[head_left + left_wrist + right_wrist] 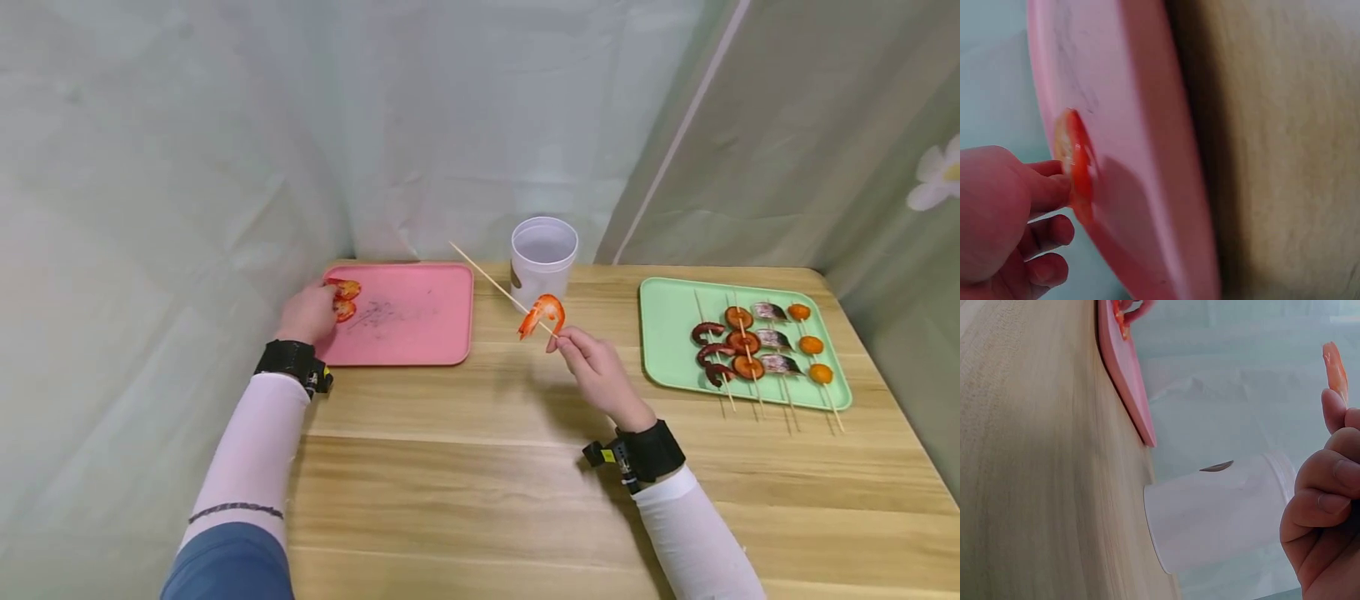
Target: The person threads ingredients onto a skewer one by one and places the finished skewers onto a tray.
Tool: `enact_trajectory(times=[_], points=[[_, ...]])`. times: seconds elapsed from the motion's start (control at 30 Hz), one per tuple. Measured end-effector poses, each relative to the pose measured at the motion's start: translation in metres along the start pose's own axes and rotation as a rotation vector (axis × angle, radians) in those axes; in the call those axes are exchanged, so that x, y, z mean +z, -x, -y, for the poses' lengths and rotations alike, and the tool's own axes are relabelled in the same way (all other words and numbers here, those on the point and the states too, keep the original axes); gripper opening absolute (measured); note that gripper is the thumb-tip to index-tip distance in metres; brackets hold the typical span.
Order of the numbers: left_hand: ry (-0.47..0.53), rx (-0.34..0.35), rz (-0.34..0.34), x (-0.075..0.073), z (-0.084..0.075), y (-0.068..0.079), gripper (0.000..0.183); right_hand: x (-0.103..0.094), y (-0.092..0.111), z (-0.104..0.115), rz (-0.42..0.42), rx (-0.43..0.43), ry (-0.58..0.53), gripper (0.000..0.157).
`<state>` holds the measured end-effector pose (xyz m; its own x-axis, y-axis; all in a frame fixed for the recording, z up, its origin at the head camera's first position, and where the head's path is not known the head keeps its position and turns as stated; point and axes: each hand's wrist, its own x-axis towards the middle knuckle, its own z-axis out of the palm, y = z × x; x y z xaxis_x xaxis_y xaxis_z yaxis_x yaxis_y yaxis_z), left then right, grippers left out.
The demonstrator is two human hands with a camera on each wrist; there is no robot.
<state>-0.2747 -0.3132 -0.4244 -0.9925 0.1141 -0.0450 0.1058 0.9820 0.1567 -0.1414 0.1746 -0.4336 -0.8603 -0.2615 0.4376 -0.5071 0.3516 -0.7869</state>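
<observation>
Near the middle, my right hand [600,379] pinches the lower end of a thin wooden skewer [487,277], whose bare tip slants up to the left. One curled orange shrimp [543,315] is threaded on it close to my fingertips; the right wrist view shows that shrimp [1335,369] edge-on above my thumb. At the left end of the pink tray [397,346], my left hand [309,314] pinches a red-orange shrimp [1077,156] between thumb and fingertips. Two red-orange shrimp [344,311] show side by side there, partly covered by the hand.
A white cup [542,275] stands behind the skewer, near the curtain [480,125]. On the right, a green tray [667,333] bears several loaded skewers: octopus tentacles [712,353], round brown-rimmed slices [742,342], fish pieces [774,339] and orange balls [811,344]. Everything stands on a wooden table [465,483].
</observation>
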Motion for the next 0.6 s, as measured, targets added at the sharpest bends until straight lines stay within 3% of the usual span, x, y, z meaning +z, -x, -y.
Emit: enact_trajectory(times=[0.13,0.4,0.6], points=[[-0.026,-0.005,0.003,0.002,0.001,0.0,0.037,0.0,0.0,-0.001,0.001,0.0,0.012,0.022],[0.02,-0.002,-0.067,0.01,0.008,-0.002,0.043,0.0,0.0,-0.002,-0.006,-0.025,0.02,0.022],[0.049,0.002,-0.083,0.013,0.012,-0.002,0.03,0.0,0.0,-0.002,-0.008,-0.033,0.026,0.022]])
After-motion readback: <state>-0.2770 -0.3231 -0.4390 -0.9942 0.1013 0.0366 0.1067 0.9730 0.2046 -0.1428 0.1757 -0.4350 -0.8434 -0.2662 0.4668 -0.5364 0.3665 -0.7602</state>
